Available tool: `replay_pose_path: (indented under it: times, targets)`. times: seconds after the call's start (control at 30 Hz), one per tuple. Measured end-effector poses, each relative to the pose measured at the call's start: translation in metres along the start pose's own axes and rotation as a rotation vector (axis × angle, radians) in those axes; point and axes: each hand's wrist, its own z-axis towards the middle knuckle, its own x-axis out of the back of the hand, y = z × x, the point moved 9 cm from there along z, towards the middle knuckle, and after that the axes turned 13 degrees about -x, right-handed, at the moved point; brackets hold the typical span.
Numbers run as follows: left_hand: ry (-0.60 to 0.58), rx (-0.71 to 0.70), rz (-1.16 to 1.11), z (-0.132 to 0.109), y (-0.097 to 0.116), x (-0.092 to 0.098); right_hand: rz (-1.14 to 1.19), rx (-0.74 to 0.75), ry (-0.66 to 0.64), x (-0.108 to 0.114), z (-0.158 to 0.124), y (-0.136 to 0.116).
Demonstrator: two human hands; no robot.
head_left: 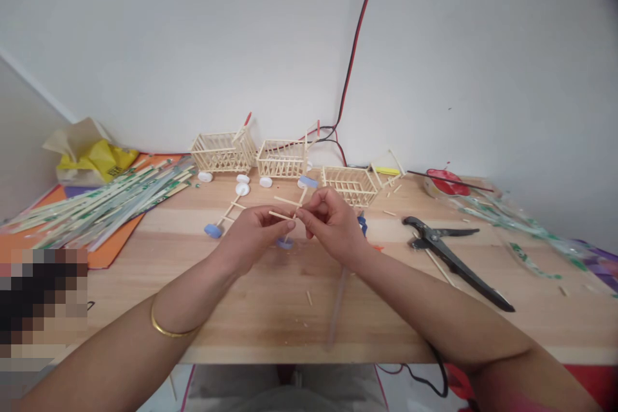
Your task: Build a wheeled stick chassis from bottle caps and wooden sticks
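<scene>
Fingers of my left hand [263, 228] are closed on a small frame of thin wooden sticks [284, 214], near the middle of the table. My right hand [331, 222] pinches the same frame from the right. A blue wheel [284, 243] shows just under the frame, and another blue wheel [308, 182] is near its upper end. Left of my hands lies a stick axle piece [228, 211] with a white wheel [242, 188] and a blue wheel [213, 230]. Three stick carts stand behind: left [222, 153], middle [282, 159] and right [350, 185].
Black pliers [454, 261] lie to the right on the wooden table [270, 335]. Packaged sticks [116, 196] and a yellow tissue pack [99, 161] are at the left. A red-filled dish [447, 183] and plastic wrappers [541, 232] sit at the right. A cable [355, 45] hangs on the wall.
</scene>
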Motion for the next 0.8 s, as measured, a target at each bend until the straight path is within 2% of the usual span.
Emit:
replay_pose_path:
  times: [0.1,0.3,0.43,0.63,0.8]
  targets:
    - [0.005,0.0,-0.001,0.0,0.002,-0.001,-0.005,0.001,0.002,0.0,0.0,0.0]
    - [-0.092,0.007,-0.066,-0.001,0.001,-0.009,0.023,-0.02,0.006,0.003,0.001,0.001]
    - [-0.06,0.069,-0.045,-0.002,-0.007,-0.003,0.028,-0.025,0.002,0.005,0.002,0.002]
    - [-0.098,0.007,-0.069,-0.001,-0.001,-0.007,0.018,-0.026,-0.009,0.003,0.003,0.004]
    - [-0.036,0.013,-0.015,-0.001,-0.003,-0.003,0.022,-0.019,-0.014,0.001,0.002,0.003]
